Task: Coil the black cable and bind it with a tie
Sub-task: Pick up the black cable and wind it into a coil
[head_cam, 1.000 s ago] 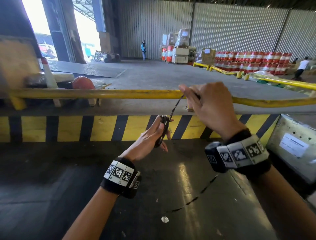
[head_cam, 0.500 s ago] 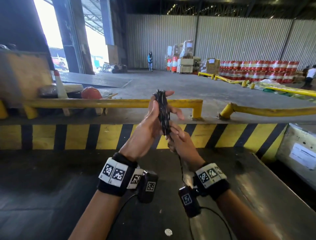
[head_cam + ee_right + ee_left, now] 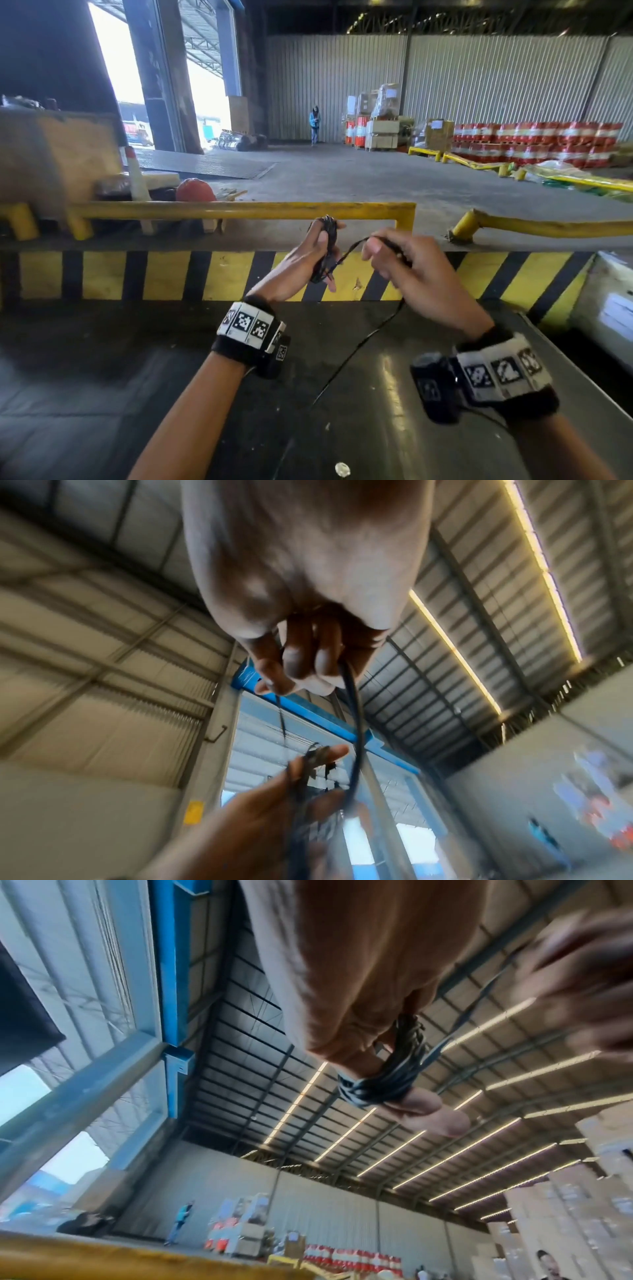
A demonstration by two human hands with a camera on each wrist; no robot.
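My left hand (image 3: 325, 253) is raised in front of me with a coil of black cable (image 3: 329, 236) wound lengthwise around it, thumb up at the top end. The left wrist view shows the coil (image 3: 394, 1074) looped over the fingers. To its right, my right hand (image 3: 383, 250) pinches the free strand (image 3: 352, 248), which runs slack from the coil. The rest of the cable (image 3: 363, 342) hangs from that hand down to the table. In the right wrist view the curled fingers (image 3: 301, 669) hold the strand (image 3: 356, 723). No tie is visible.
A dark table (image 3: 102, 394) lies below my arms, with a small pale disc (image 3: 342, 469) near its front. Beyond it are a yellow-and-black striped edge (image 3: 164, 274) and a yellow rail (image 3: 239, 209). A white box (image 3: 613, 301) stands at the right. A person (image 3: 314, 123) stands far off.
My right hand came down beneath the coil, then swung out to the right with the strand. The left hand rose with the coil and has lowered a little.
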